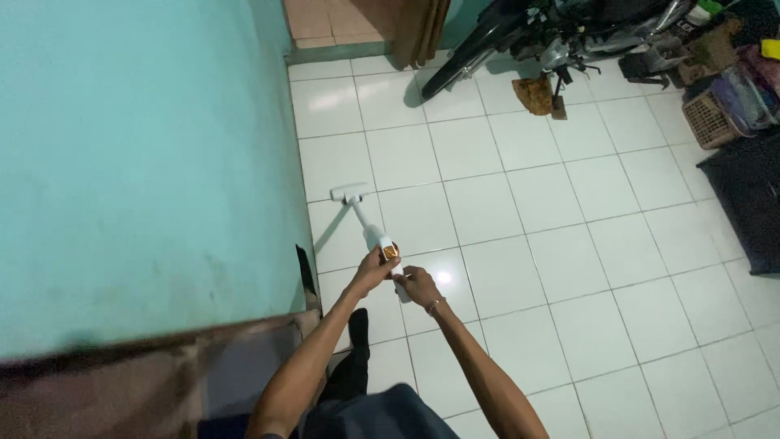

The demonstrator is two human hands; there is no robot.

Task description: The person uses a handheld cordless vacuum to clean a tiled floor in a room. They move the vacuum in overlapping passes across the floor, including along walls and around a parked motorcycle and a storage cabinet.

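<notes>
1. At the handle: left hand [375, 268] and right hand [420, 286], fingers clamped on a white stick vacuum [375, 234].
2. Rigid plastic, seemingly light; best gripped at its upper body.
3. Floor head [349, 193] on white tiles [569, 268], beside the teal wall [146, 162].

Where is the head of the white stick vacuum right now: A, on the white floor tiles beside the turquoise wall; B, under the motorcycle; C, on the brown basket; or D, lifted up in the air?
A: the vacuum head sits flat on the white tiled floor close to the turquoise wall, while the left hand and right hand grip the vacuum body.
</notes>
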